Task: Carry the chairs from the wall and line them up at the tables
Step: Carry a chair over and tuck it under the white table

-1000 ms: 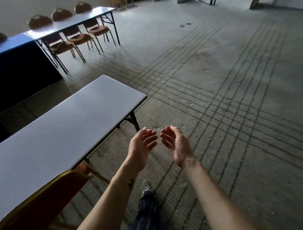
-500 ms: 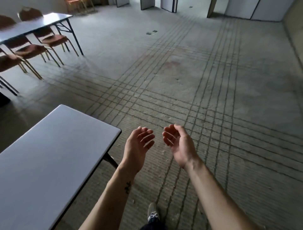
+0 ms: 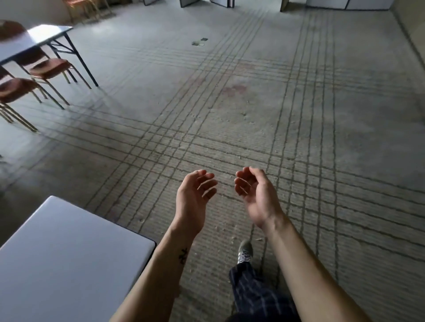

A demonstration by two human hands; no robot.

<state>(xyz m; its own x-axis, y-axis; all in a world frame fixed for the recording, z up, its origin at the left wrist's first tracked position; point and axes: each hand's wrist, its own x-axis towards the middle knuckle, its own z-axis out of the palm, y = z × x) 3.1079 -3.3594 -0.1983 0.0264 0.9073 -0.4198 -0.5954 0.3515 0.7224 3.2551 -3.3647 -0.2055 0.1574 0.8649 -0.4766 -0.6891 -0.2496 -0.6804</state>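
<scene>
My left hand and my right hand hang in front of me over the floor, palms facing each other, fingers loosely curled, holding nothing. A white-topped table fills the lower left, its corner beside my left forearm. A second white table stands at the far left with two brown-seated, gold-legged chairs tucked at it. More chairs stand by the back wall at the top left.
A wide grey concrete floor with crossing groove lines stretches ahead. Folded white panels lean along the far wall at the top. My shoe and a checked trouser leg show below my hands.
The view has swung right and forward: the near table and the far table with its chairs slid left. The red chair at the bottom left is gone from view. Both hands stay empty.
</scene>
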